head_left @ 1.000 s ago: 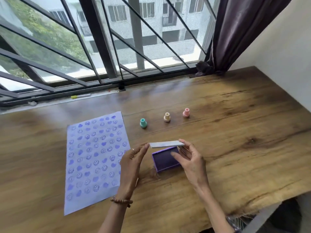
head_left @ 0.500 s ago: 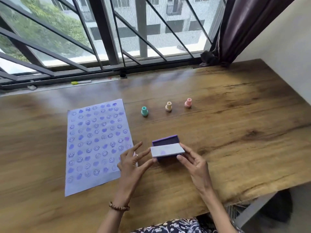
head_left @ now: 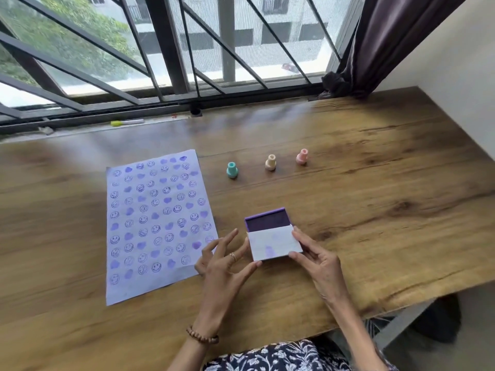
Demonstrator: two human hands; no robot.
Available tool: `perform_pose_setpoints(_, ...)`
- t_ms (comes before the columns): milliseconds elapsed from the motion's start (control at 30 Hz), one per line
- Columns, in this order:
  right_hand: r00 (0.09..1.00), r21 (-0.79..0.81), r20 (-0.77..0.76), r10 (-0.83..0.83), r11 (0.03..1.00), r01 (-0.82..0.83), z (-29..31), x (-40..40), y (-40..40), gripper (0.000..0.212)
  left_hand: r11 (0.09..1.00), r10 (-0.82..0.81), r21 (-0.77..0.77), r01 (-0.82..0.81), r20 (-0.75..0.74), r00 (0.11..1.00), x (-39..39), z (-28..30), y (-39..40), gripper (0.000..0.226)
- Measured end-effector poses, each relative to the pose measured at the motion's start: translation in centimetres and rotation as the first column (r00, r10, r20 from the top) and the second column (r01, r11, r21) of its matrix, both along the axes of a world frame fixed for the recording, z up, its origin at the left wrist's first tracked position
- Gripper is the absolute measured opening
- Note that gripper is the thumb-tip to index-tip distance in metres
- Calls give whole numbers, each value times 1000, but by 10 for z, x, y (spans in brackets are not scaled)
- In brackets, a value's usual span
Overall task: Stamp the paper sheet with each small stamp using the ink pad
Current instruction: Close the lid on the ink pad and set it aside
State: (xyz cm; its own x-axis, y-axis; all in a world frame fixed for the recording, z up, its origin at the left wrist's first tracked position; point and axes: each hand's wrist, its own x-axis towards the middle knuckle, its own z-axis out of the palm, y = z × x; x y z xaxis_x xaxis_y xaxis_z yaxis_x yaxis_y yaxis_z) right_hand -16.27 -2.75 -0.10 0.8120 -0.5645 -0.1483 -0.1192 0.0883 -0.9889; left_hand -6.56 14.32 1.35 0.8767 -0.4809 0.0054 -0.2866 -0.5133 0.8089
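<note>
The purple ink pad (head_left: 267, 219) lies on the wooden table, its far half uncovered. Its white lid (head_left: 274, 244) covers the near half, tilted slightly. My right hand (head_left: 314, 259) grips the lid's right edge with thumb and fingers. My left hand (head_left: 225, 259) has fingers spread, its fingertips touching the lid's left edge. The paper sheet (head_left: 158, 223) lies to the left, filled with purple smiley and heart prints. Three small stamps stand upright behind the pad: teal (head_left: 232, 170), cream (head_left: 270, 162) and pink (head_left: 302, 156).
A window sill with metal bars runs along the table's far edge; a yellow-green marker (head_left: 127, 122) lies on it. A dark curtain (head_left: 375, 44) hangs at the back right beside a white wall. The table's near edge (head_left: 375, 311) cuts in at the right.
The lid was held raised above the open pad; it has come down over the pad's near half. The view has tilted down and both hands now sit at the lid's edges.
</note>
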Motion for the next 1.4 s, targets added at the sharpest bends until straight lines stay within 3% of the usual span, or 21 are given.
perform_pose_setpoints(600, 997, -169, -77, 3, 985, -16, 2, -2, -8, 56, 981, -96, 186, 62, 176, 980, 1, -11, -4, 47)
perform_pose_setpoints(967, 988, -212, -143, 63, 973, -92, 7, 14, -22, 55, 987, -50, 158, 25, 156, 987, 9, -13, -9, 48)
perform_pose_setpoints(1400, 988, -293, -155, 11, 955, -56, -2, 34, -31, 59, 985, -27, 170, 0, 160, 987, 31, -18, -18, 48)
